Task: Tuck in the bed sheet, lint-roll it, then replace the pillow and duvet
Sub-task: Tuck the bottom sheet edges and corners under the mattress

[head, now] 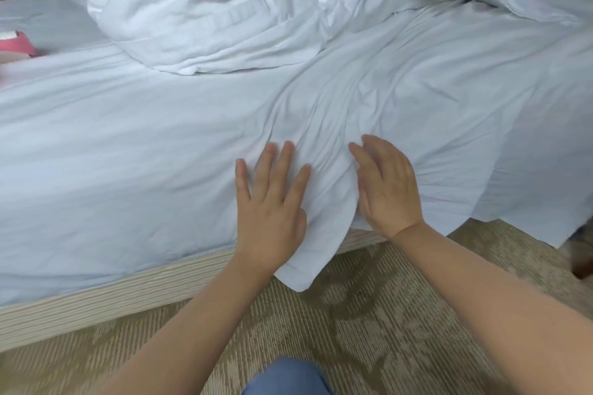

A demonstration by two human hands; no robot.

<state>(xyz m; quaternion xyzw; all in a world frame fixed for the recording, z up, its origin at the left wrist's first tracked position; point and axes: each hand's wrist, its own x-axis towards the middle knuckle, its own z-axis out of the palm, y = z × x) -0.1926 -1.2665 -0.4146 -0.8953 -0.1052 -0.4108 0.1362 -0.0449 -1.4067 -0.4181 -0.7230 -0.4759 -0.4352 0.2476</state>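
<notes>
A white bed sheet (128, 144) covers the mattress, creased in the middle, with a loose flap hanging over the near edge between my hands. My left hand (269, 202) lies flat on the sheet at the bed's edge, fingers straight and spread. My right hand (385, 189) presses against the side of the bunched fold, fingers straight. A crumpled white duvet (208, 9) is heaped at the far side of the bed. I cannot pick out a pillow from the heap.
A pink object (17, 43) lies at the far left on the bed. The pale ribbed bed base (96, 298) runs along the near side above patterned carpet (369, 314). More loose sheet hangs off the edge at the right (529, 202). My blue-clad knee (285, 378) is below.
</notes>
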